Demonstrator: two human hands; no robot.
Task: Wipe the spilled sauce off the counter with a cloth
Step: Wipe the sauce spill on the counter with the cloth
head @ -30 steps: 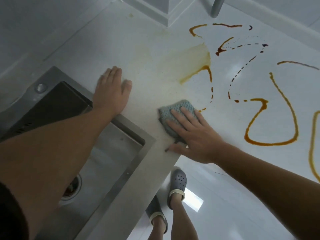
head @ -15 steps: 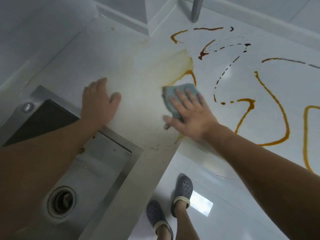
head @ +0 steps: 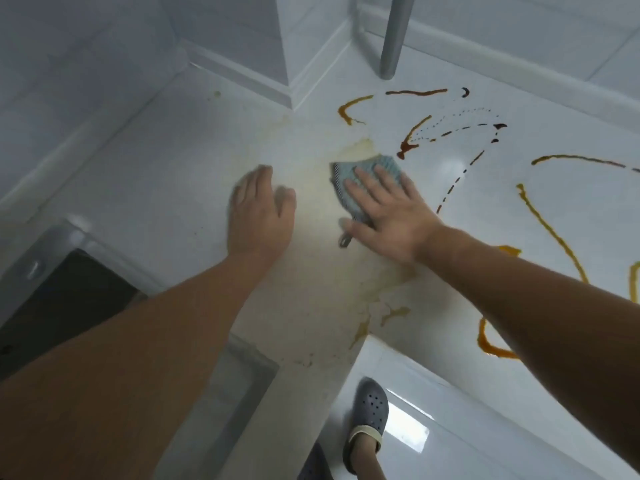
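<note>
R hand [head: 391,220] flat on cloth [head: 367,174]; L hand [head: 259,216] – flat on counter [head: 156,174]

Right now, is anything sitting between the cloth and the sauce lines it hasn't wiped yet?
Nothing visible. The right hand presses the cloth flat on the counter, and only bare surface separates it from the nearest sauce streak. The left hand rests off to the other side.
</note>
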